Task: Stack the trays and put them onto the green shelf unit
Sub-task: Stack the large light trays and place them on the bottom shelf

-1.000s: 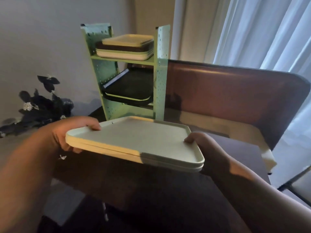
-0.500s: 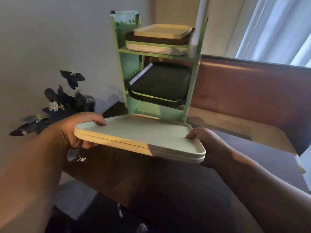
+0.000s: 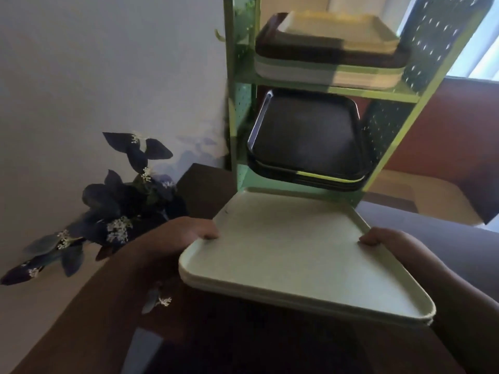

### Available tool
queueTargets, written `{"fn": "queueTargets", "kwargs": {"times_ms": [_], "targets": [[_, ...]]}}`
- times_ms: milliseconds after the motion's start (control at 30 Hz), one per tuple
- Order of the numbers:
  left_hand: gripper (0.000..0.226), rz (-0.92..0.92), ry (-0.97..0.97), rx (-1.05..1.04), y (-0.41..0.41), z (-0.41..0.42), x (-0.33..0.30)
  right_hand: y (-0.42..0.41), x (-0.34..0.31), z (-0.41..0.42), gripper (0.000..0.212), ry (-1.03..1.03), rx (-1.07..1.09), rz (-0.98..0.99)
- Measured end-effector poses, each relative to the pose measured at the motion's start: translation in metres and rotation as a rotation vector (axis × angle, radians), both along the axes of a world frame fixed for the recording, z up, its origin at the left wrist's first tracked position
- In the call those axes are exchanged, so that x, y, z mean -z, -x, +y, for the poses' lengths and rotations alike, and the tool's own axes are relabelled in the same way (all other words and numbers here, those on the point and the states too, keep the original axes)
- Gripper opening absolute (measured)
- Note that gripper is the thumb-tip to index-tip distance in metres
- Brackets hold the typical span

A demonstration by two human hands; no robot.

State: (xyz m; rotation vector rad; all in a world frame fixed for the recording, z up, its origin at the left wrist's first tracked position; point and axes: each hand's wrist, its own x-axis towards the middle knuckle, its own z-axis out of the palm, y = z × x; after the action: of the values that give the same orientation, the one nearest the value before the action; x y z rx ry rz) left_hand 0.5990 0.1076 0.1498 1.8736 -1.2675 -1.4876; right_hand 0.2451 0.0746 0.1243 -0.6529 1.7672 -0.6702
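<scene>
Dark-leaved plant (image 3: 118,209) sat left of the green shelf unit (image 3: 318,89), against the wall, well clear of the unit's left post. My left hand (image 3: 176,234) gripped the left edge of the pale tray stack (image 3: 291,255), thumb curled over the rim, other fingers hidden underneath. Stack was at least two trays, edges lined up, held in front of the unit with its far edge right at the lowest opening. Middle shelf held dark trays (image 3: 307,139) overhanging the front, close above my stack's far edge; headroom there looked tight. Top shelf was loaded with a cream, brown and pale pile (image 3: 332,47). My right hand (image 3: 391,244) clamped the stack's right edge, thumb on the rim. Right of the unit: brown panel (image 3: 445,130), open tabletop (image 3: 432,225).
</scene>
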Motion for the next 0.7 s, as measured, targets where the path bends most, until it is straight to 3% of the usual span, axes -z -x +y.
{"fn": "queueTargets", "kwargs": {"times_ms": [133,233,367,500,633,700], "targets": [[0.025,0.137,-0.010,-0.090,0.012,-0.018,0.015,0.006,0.005,-0.003,0.020,0.035,0.075,0.001],[0.015,0.181,-0.054,-0.190,0.024,-0.036,0.032,-0.002,0.007,-0.010,0.016,0.111,0.125,-0.036],[0.018,0.179,-0.079,-0.257,0.036,-0.056,0.058,-0.004,0.021,-0.018,0.013,0.118,0.170,-0.089],[0.030,0.188,-0.050,-0.304,0.042,-0.079,0.086,-0.005,0.049,-0.019,0.026,0.053,0.173,-0.179],[0.011,0.146,-0.012,-0.285,0.046,-0.096,0.110,0.001,0.090,-0.012,0.060,-0.111,0.010,-0.035],[0.018,0.076,0.033,-0.258,0.044,-0.109,0.132,-0.004,0.098,-0.004,0.045,-0.163,-0.078,0.002]]}}
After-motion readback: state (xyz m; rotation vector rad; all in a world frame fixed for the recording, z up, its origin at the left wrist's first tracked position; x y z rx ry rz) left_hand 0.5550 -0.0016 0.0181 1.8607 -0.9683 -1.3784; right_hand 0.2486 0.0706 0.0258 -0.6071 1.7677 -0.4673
